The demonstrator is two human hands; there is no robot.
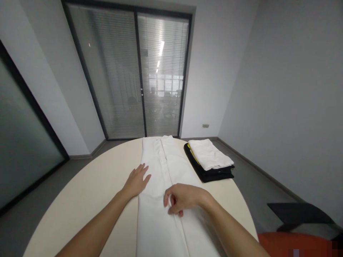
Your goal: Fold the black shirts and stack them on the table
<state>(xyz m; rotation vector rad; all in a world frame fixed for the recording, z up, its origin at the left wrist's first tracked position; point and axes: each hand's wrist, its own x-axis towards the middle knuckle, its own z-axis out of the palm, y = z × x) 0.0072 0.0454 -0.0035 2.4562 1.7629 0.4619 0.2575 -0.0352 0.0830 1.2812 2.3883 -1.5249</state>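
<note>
A long white cloth (154,221) is laid lengthwise down the centre of the frame, running out at the bottom edge, with a seam or fold line showing along it. Its left edge is touched by the left hand (136,180), whose fingers are slightly spread and laid flat. The right hand (183,198) is held over the middle, its fingers curled; whether any fabric is pinched cannot be told. Part of the lower right of the cloth is hidden by the right forearm (223,217). The round, cream worktop (112,167) is shared, right of centre, with a folded white cloth (210,155) stacked on black fabric (218,175), a yellow edge (190,148) showing between. The lower right corner is taken up by a red seat (292,241) and a black armrest (300,213). Behind, glass panels (120,89) are backed by blinds; a tiny white mark (89,45), upper left, is too small to be read.
</note>
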